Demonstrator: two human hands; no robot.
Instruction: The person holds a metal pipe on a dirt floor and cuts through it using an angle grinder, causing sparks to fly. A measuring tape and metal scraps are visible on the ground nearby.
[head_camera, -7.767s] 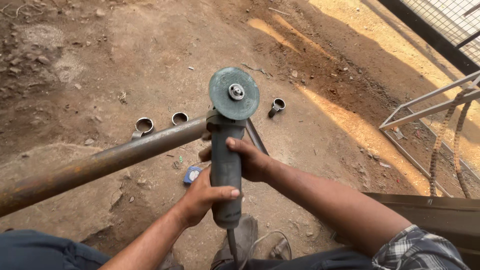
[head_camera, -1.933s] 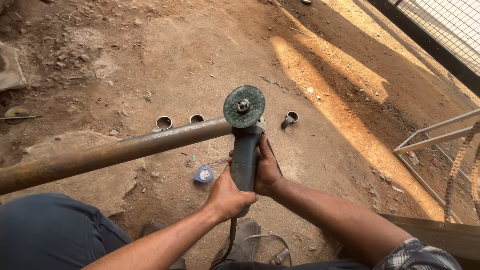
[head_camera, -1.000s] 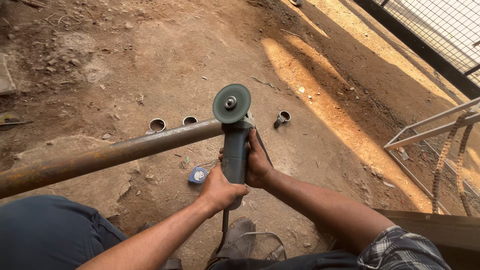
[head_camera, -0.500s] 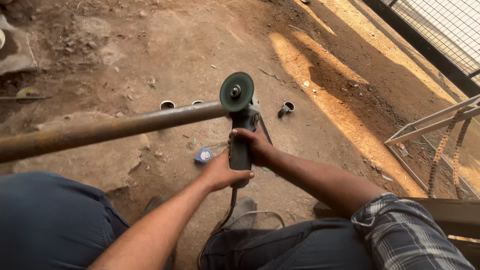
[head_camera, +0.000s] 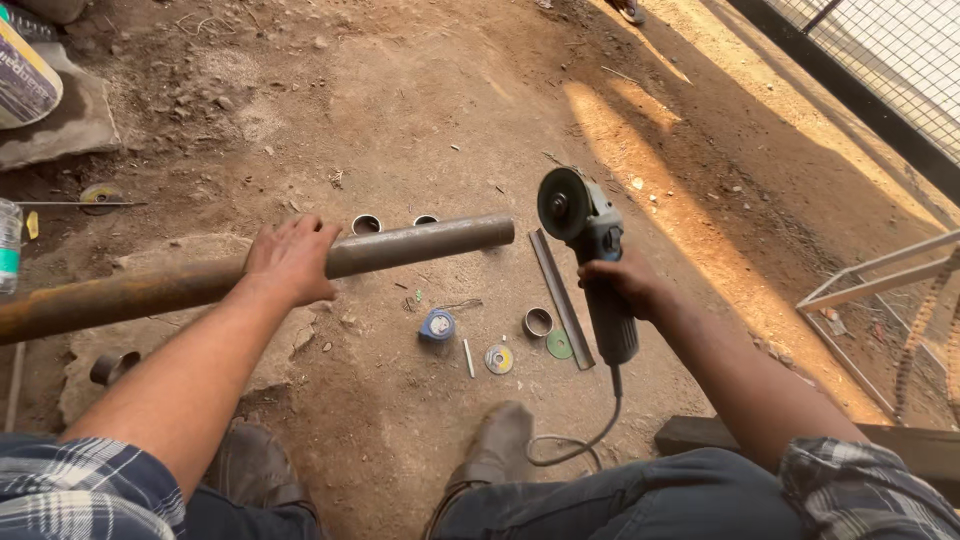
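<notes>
1. The left hand (head_camera: 290, 258) lies palm-down over a long round steel pipe (head_camera: 420, 243), fingers curled loosely over its top; whether they close fully underneath cannot be told.
2. The pipe runs nearly level across the view, rusty brown at the left end and smooth grey toward its cut right end, which hangs free above the ground.
3. The right hand (head_camera: 625, 285) is wrapped tight round the dark, cylindrical body of an angle grinder (head_camera: 590, 250), held apart from the pipe, to the right of its cut end.
4. The grinder's round, dull grey disc (head_camera: 562, 204) faces left; a black cable (head_camera: 585, 435) loops from its tail down to the ground.
5. The dirt floor (head_camera: 420, 90) is dry, brown and gritty.
6. Short pipe rings (head_camera: 538, 321) lie on it below the pipe, along with a flat steel strip (head_camera: 560, 298), a blue tape measure (head_camera: 437, 324) and two small flat discs (head_camera: 499, 359).
7. A worn grey boot (head_camera: 492, 450) rests below these.
</notes>
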